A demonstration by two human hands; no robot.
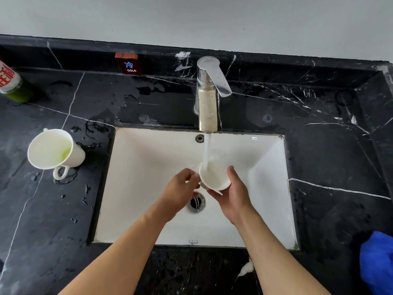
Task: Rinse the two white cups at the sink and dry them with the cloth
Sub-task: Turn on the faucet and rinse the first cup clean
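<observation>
Both hands hold one white cup [214, 177] under the tap stream [206, 152] over the sink [148, 167]: left hand [180, 192] pinches its handle side, right hand [234, 194] curls round the base. Second cup [55, 149] stands on the bench [53, 209] at 9 o'clock; blue cloth [377, 262] at 4 o'clock.

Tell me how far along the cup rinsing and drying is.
Nothing looks finished. In hand: both hands, left hand and right hand, hold one white cup under the running faucet. Left: the second cup on the counter holds greenish liquid, and the blue cloth lies unused.
</observation>
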